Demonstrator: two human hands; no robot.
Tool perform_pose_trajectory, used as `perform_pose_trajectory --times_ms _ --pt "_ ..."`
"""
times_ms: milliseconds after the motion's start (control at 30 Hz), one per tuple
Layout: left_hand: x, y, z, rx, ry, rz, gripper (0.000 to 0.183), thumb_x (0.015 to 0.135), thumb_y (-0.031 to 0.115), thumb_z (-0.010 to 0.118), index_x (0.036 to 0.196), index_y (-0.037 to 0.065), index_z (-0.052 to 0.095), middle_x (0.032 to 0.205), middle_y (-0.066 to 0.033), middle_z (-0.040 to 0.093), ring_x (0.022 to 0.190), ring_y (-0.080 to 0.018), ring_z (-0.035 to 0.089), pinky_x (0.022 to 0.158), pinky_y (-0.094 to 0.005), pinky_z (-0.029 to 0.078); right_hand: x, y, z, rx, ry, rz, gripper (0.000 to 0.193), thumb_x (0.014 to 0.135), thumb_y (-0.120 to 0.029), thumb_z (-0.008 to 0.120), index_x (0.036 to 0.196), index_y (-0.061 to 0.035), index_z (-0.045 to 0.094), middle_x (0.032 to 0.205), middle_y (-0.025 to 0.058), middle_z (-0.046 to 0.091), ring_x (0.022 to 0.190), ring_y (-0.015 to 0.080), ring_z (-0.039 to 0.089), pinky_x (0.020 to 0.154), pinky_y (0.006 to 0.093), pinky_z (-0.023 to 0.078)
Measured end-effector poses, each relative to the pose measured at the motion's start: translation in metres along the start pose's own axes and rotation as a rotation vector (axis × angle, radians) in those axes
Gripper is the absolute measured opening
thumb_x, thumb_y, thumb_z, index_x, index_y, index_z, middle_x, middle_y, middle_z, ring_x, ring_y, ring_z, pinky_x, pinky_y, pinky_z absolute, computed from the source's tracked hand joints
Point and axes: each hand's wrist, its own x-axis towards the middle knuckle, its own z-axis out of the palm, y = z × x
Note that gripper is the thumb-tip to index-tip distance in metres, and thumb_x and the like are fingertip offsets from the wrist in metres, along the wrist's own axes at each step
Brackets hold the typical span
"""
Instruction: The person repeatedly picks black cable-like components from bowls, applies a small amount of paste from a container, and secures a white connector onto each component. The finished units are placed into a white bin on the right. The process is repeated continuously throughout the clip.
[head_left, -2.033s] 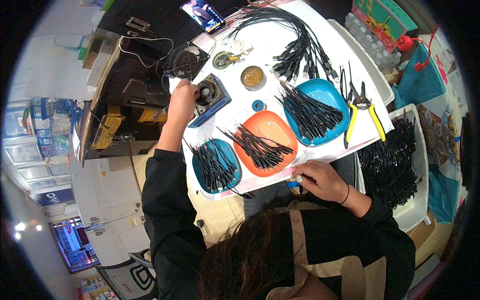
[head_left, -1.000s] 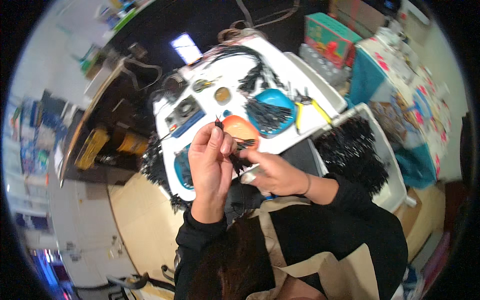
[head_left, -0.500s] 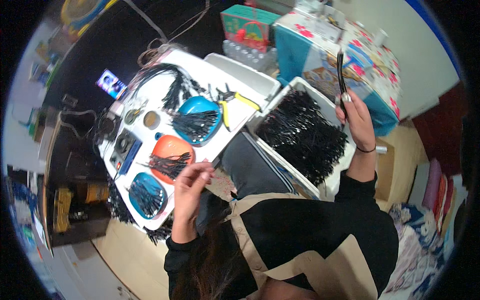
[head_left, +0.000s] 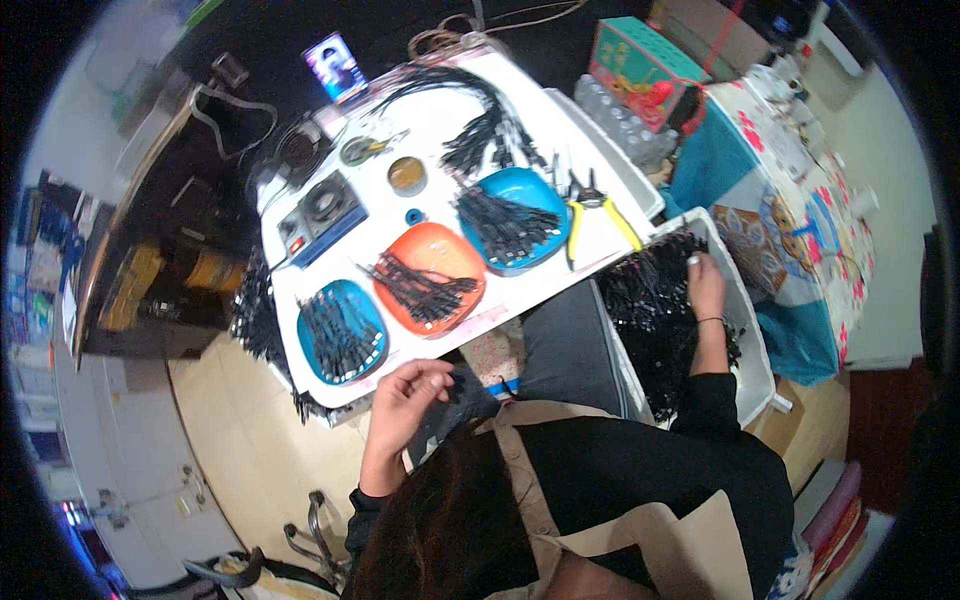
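My right hand [head_left: 706, 288] reaches down over the white bin [head_left: 757, 350], which is heaped with short black cables [head_left: 650, 310]. Its fingertips meet the dark heap, so whether they grip a cable is hidden. Just off the table's front edge hovers my left hand [head_left: 404, 405], fingers curled in toward the thumb, with nothing visible in them. Nearest to it are a blue bowl [head_left: 375, 362] and an orange bowl [head_left: 428, 240], each holding black cables with shiny ends. A second blue bowl [head_left: 519, 178] farther right holds more such cables.
Yellow-handled pliers [head_left: 600, 218] lie by the table's right edge. Behind the bowls are a round tin [head_left: 406, 175], a blue device with a dial [head_left: 330, 222], a lit phone [head_left: 335, 68] and a long cable bundle [head_left: 490, 120]. A flower-patterned cloth [head_left: 815, 170] covers a surface beyond the bin.
My right hand has come down from above the bin's far side into the cable heap; the black cable bundle it held up no longer shows. My left hand stays by the table edge. The view has shifted.
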Motion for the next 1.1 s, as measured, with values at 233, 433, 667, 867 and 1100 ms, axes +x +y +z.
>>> perform_pose_trajectory --times_ms 233,433,667,867,1100 --pt "0.041 0.025 -0.063 0.99 0.827 0.569 0.009 0.087 0.006 0.059 0.093 -0.001 0.06 0.082 -0.0178 0.059 0.072 -0.0337 0.059 0.066 -0.0394 0.047 -0.033 -0.209 -0.074 0.728 -0.299 -0.33 0.02 0.091 -0.002 0.05 0.108 -0.0005 0.061 0.086 0.0044 0.062 0.077 0.0082 0.056 0.069 0.0243 0.046" --pt "0.08 0.012 -0.067 1.256 0.888 0.343 0.019 0.082 0.014 0.066 0.079 -0.002 0.057 0.084 -0.0206 0.059 0.077 -0.0381 0.059 0.066 -0.0444 0.047 -0.068 -0.369 0.001 0.622 -0.427 -0.82 0.011 0.083 -0.012 0.058 0.085 -0.0005 0.06 0.079 0.0181 0.063 0.072 0.036 0.063 0.066 0.0433 0.051" --pt "0.091 0.006 -0.074 1.106 0.877 0.359 0.016 0.083 0.014 0.064 0.081 -0.001 0.061 0.081 -0.0187 0.062 0.076 -0.0376 0.06 0.067 -0.0431 0.048 -0.065 -0.4 0.044 0.413 -0.446 -0.849 0.013 0.08 -0.014 0.062 0.076 -0.0017 0.06 0.076 0.0182 0.062 0.073 0.0366 0.062 0.066 0.0454 0.05" --pt "0.083 0.006 -0.08 0.753 0.968 0.508 0.008 0.082 0.005 0.065 0.083 -0.003 0.064 0.071 -0.0138 0.059 0.061 -0.0278 0.056 0.06 -0.0368 0.045 -0.066 -0.399 0.033 0.619 -0.416 -0.788 0.011 0.079 -0.011 0.064 0.083 -0.001 0.062 0.079 0.0162 0.064 0.072 0.0319 0.064 0.066 0.0389 0.051" --pt "0.073 0.024 -0.077 0.439 0.975 0.744 0.006 0.089 0.001 0.058 0.09 -0.004 0.062 0.09 -0.0112 0.061 0.073 -0.0147 0.057 0.06 -0.0232 0.046 -0.067 -0.404 0.005 0.862 -0.218 -0.894 0.014 0.083 -0.006 0.062 0.095 0.0007 0.061 0.083 0.0117 0.064 0.068 0.0222 0.064 0.061 0.0287 0.05"
